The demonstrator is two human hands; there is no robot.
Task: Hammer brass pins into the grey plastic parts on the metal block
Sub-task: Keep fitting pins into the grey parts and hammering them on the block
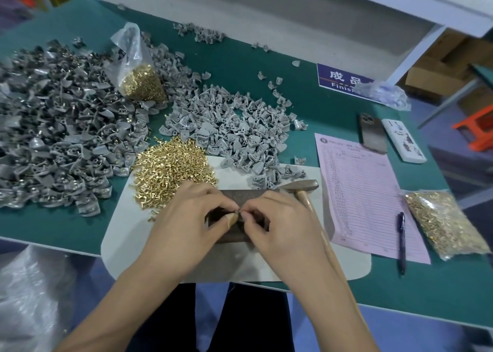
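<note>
Both hands meet over the dark metal block [241,195] on a white mat [125,229]. My left hand [190,218] pinches something small at its fingertips; its thumb wears a tan bandage. My right hand [280,218] pinches at the same spot, fingertips touching the left ones. The piece between them is mostly hidden. A loose heap of brass pins [170,169] lies just left of the block. Grey plastic parts [234,130] are piled behind it. A hammer [302,186] lies at the block's right, its handle running under my right forearm.
A large pile of grey parts with pins [53,122] fills the left of the green table. An opened bag of pins [141,81] stands behind. On the right lie a pink form [365,191], a pen [402,242], a phone [372,133], a remote [402,141] and another pin bag [445,223].
</note>
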